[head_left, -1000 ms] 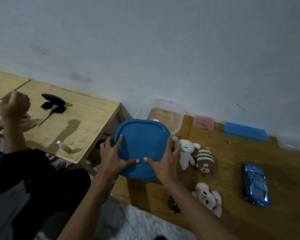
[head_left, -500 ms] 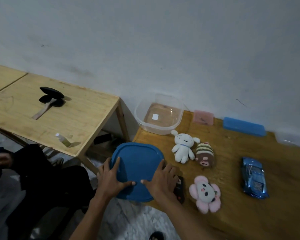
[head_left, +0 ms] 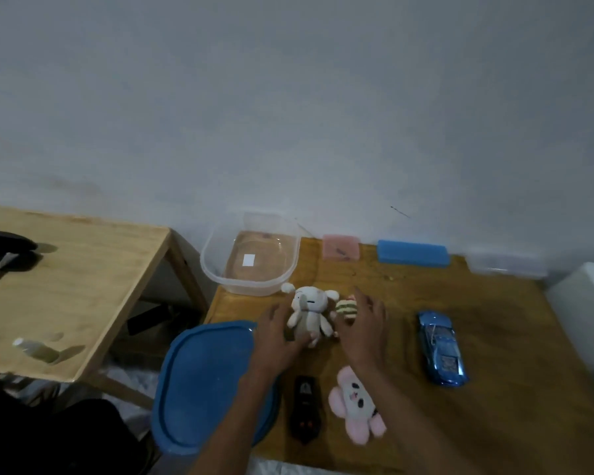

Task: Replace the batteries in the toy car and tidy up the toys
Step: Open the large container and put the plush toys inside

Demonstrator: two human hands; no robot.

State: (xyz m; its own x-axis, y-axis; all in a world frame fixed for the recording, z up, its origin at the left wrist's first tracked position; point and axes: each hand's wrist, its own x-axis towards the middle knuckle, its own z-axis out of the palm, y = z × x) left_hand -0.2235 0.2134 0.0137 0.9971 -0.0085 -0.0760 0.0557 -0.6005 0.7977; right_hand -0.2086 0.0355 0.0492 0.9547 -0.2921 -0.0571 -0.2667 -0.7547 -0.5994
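Two hands: left hand fingers grip the fuzzy white plush, right hand fingers clasp the striped plush.

striped toy: mostly hidden behind the right hand
white plush: blurred, partly covered by left fingers
black object: cut off at left edge

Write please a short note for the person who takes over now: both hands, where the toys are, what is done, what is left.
Left hand: closing on the white plush, grip not certain.
Right hand: at the striped plush, not clearly gripping.
Blue lid: off, lying at the table's near left edge.
Clear tub: open, no toys inside.
Pink plush, black remote, blue toy car: loose on the table.
Done: lid off.
Left: all toys into the tub. Battery state cannot be seen.
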